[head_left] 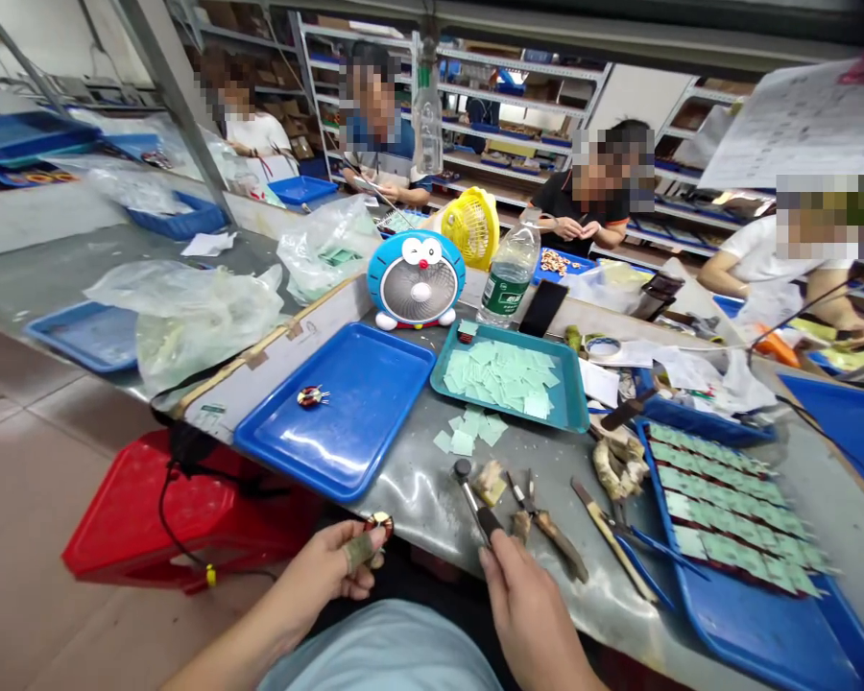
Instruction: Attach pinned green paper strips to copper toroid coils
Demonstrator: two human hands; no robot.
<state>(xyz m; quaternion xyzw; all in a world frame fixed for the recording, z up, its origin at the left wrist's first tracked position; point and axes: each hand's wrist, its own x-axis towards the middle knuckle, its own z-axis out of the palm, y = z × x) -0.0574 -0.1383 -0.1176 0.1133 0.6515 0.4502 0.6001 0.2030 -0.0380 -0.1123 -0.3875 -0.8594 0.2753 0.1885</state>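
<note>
My left hand (349,559) is closed around a small wire-wound ring coil (379,524), with tape wrapped on one finger. It is just in front of the table's near edge. My right hand (522,585) grips the dark handle of a small hammer (469,491), whose round black head points away from me over the metal tabletop. A similar coil (311,395) with wire ends lies alone in the blue tray (364,350) ahead of my left hand. Pale green square sheets (500,372) fill a teal tray (572,408), and several lie loose before it.
Pliers (558,542), a wooden-handled tool (612,537) and tape-wrapped cutters (619,465) lie right of my hand. A right-hand tray (749,619) holds rows of coils with green sheets. A blue fan (419,280) and water bottle (510,274) stand behind. Several people sit opposite.
</note>
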